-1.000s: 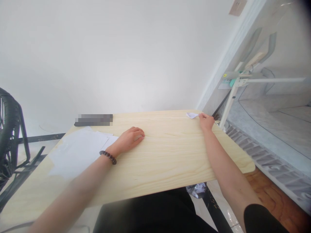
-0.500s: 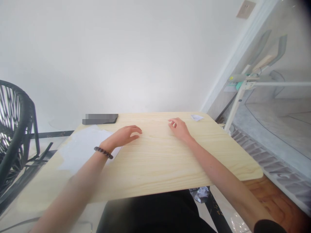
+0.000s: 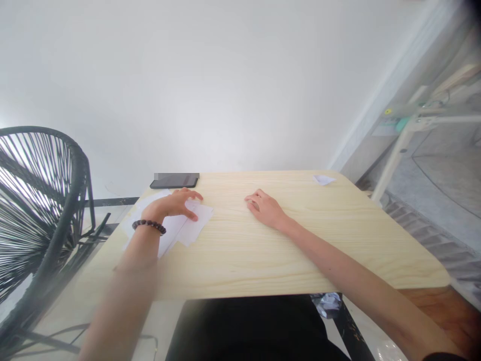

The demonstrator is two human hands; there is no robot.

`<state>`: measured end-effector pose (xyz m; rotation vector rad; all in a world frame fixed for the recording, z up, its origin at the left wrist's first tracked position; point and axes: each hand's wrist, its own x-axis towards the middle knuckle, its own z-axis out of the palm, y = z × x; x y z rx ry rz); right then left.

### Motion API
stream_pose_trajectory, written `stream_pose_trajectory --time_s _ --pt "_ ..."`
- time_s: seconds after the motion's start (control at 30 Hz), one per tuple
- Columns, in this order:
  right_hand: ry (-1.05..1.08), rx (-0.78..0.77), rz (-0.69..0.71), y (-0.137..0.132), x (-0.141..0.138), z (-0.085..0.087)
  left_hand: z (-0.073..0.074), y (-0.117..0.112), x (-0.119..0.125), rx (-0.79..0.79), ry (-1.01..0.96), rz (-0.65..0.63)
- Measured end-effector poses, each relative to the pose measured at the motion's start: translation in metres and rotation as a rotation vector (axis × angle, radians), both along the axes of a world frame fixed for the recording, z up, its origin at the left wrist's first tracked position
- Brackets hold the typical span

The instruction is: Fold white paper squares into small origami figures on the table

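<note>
My left hand, with a dark bead bracelet at the wrist, rests over white paper sheets on the left of the table. Its fingers and thumb are spread apart, the thumb touching the top sheet. My right hand lies near the middle of the table, fingers loosely bent, with a gap between index finger and thumb and nothing visible in it. At the far right sits a small folded white paper, away from both hands.
A black phone-like slab lies at the far left corner of the pale wooden table. Left of the table stands a dark woven chair. A white metal frame is on the right; a white wall rises behind.
The view has turned left. My left hand has moved left over the papers, and its thumb has spread from the fingers. My right hand has shifted left and lowered onto the tabletop.
</note>
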<state>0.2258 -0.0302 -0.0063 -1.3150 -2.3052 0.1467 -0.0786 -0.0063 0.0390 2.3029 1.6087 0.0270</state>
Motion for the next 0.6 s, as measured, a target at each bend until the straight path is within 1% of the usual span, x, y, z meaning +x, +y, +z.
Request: stream_pose_trajectory --time_s 0.03,0.1,0.4,0.43,0.53,0.6 --pt "0.0 0.0 0.001 -0.001 0.0 0.0 0.001 0.0 0.001 -0.039 -0.01 0.002" --pt "0.002 0.002 0.002 -0.002 0.001 0.0 0.002 -0.001 0.003 -0.063 -0.037 0.011" --pt "0.0 0.012 -0.004 -0.003 0.001 0.0 0.007 -0.005 0.009 -0.01 -0.059 -0.026" --pt "0.0 0.012 -0.007 -0.004 0.001 0.0 0.008 -0.006 0.007 -0.004 -0.055 -0.017" --pt "-0.005 0.008 -0.01 -0.004 0.0 0.0 0.01 -0.006 -0.006 0.031 -0.039 0.066" --pt "-0.008 0.004 -0.01 -0.004 0.0 0.001 0.01 -0.006 -0.017 -0.002 -0.009 0.114"
